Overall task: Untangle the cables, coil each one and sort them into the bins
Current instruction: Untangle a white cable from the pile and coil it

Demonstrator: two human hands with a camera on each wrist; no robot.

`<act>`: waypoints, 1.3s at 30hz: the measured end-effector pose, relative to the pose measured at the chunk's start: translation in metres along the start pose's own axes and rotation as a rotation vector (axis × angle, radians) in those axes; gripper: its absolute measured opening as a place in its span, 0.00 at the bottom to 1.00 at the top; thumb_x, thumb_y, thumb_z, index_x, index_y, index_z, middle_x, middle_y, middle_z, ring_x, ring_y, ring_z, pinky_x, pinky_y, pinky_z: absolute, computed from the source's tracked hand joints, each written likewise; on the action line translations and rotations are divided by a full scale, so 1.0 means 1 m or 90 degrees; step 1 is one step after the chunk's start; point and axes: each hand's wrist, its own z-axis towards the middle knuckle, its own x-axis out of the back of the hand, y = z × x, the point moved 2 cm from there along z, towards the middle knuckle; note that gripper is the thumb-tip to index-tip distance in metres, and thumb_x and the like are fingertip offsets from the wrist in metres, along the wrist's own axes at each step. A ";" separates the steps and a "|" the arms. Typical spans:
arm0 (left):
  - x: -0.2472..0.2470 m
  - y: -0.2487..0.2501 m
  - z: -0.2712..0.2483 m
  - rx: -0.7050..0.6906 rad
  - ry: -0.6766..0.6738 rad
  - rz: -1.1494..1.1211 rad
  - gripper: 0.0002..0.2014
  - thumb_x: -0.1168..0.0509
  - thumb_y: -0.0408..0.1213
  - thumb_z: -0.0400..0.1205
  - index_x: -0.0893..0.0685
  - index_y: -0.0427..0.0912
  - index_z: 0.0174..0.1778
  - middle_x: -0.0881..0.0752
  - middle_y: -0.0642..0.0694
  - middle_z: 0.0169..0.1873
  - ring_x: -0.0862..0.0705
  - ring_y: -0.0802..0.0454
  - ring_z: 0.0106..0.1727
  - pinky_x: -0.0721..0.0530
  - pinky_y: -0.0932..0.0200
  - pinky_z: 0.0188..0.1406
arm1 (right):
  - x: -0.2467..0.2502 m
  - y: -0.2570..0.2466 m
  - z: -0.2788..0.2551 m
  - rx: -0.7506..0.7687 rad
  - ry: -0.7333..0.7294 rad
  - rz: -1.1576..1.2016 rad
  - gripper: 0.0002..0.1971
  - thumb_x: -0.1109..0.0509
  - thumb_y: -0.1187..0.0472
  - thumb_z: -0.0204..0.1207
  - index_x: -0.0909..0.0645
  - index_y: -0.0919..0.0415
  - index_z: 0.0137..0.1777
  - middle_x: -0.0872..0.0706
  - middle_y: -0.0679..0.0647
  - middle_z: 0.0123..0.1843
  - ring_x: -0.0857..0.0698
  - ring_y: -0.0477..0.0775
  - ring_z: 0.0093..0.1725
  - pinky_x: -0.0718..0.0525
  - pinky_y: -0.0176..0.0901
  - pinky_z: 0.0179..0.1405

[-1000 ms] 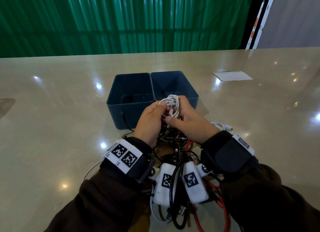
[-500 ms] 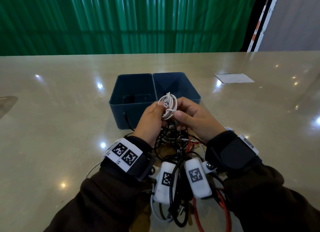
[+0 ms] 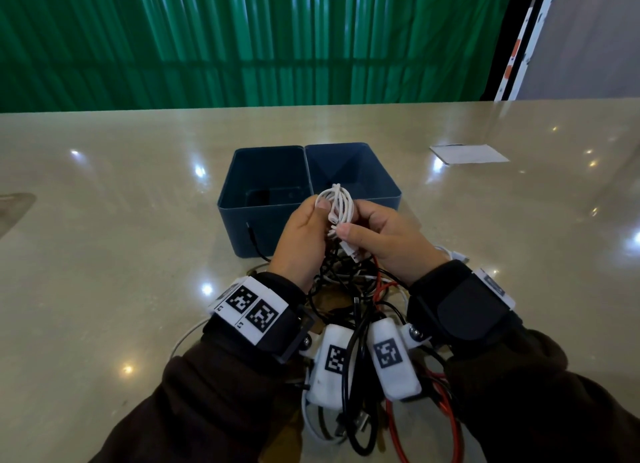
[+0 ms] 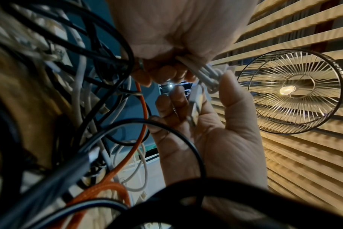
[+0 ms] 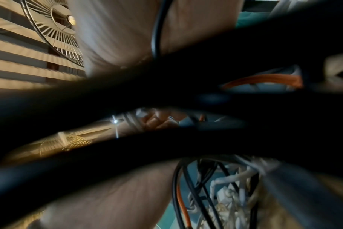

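We've got the white cable coil (image 3: 337,204) pinched between our left hand (image 3: 302,241) and right hand (image 3: 384,239), right above the cable tangle (image 3: 360,324) on the worktop (image 3: 104,255). Two blue bins (image 3: 263,185) sit just behind, a white card (image 3: 467,154) well off right.

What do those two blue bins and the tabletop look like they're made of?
Blue bins: probably moulded plastic, matte; smooth thin walls, no shine. Table: likely polished stone or a stone-look laminate; beige, faintly veined, and glossy enough to mirror the lights.
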 end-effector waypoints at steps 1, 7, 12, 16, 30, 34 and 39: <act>0.000 0.001 0.000 -0.007 0.003 -0.002 0.16 0.49 0.38 0.89 0.16 0.43 0.49 0.14 0.41 0.45 0.17 0.47 0.49 0.19 0.43 0.59 | -0.001 -0.001 0.000 0.005 0.010 -0.017 0.31 0.30 0.46 0.66 0.22 0.76 0.55 0.14 0.64 0.43 0.19 0.50 0.41 0.18 0.49 0.43; 0.000 0.000 0.000 0.008 0.000 -0.099 0.17 0.49 0.36 0.88 0.14 0.48 0.47 0.11 0.47 0.43 0.15 0.53 0.49 0.20 0.51 0.61 | 0.000 0.004 0.002 -0.038 0.007 -0.092 0.24 0.35 0.49 0.71 0.19 0.72 0.55 0.17 0.76 0.52 0.17 0.74 0.51 0.21 0.69 0.56; 0.000 0.004 -0.002 0.009 -0.036 -0.198 0.14 0.50 0.33 0.88 0.18 0.36 0.50 0.23 0.34 0.48 0.23 0.44 0.50 0.22 0.55 0.57 | 0.008 0.004 0.003 -0.034 0.032 -0.127 0.27 0.34 0.49 0.71 0.24 0.78 0.51 0.22 0.62 0.35 0.26 0.47 0.29 0.27 0.44 0.31; 0.002 0.006 -0.002 -0.007 -0.069 -0.175 0.15 0.50 0.33 0.87 0.18 0.32 0.50 0.17 0.37 0.44 0.18 0.50 0.46 0.17 0.60 0.52 | 0.009 0.000 0.001 0.007 0.044 -0.130 0.28 0.30 0.48 0.69 0.25 0.76 0.55 0.18 0.71 0.46 0.20 0.63 0.41 0.19 0.56 0.42; 0.008 0.000 0.003 -0.013 -0.025 0.084 0.21 0.41 0.45 0.76 0.17 0.26 0.46 0.16 0.30 0.38 0.22 0.46 0.39 0.24 0.49 0.43 | 0.013 -0.006 -0.002 0.182 0.055 -0.222 0.17 0.26 0.60 0.71 0.24 0.53 0.58 0.20 0.52 0.50 0.20 0.44 0.49 0.23 0.30 0.45; 0.010 -0.002 0.005 -0.004 -0.008 0.103 0.17 0.41 0.39 0.83 0.17 0.26 0.46 0.25 0.41 0.27 0.28 0.51 0.32 0.30 0.53 0.40 | 0.015 -0.008 0.000 0.211 0.101 -0.264 0.08 0.31 0.50 0.70 0.21 0.46 0.48 0.22 0.56 0.52 0.23 0.44 0.53 0.22 0.36 0.44; 0.008 -0.002 0.004 -0.006 -0.020 0.097 0.14 0.40 0.36 0.85 0.14 0.35 0.38 0.27 0.53 0.22 0.30 0.58 0.26 0.30 0.63 0.31 | 0.015 -0.007 0.001 0.212 0.078 -0.268 0.13 0.33 0.49 0.72 0.17 0.49 0.54 0.23 0.52 0.52 0.23 0.46 0.55 0.25 0.32 0.52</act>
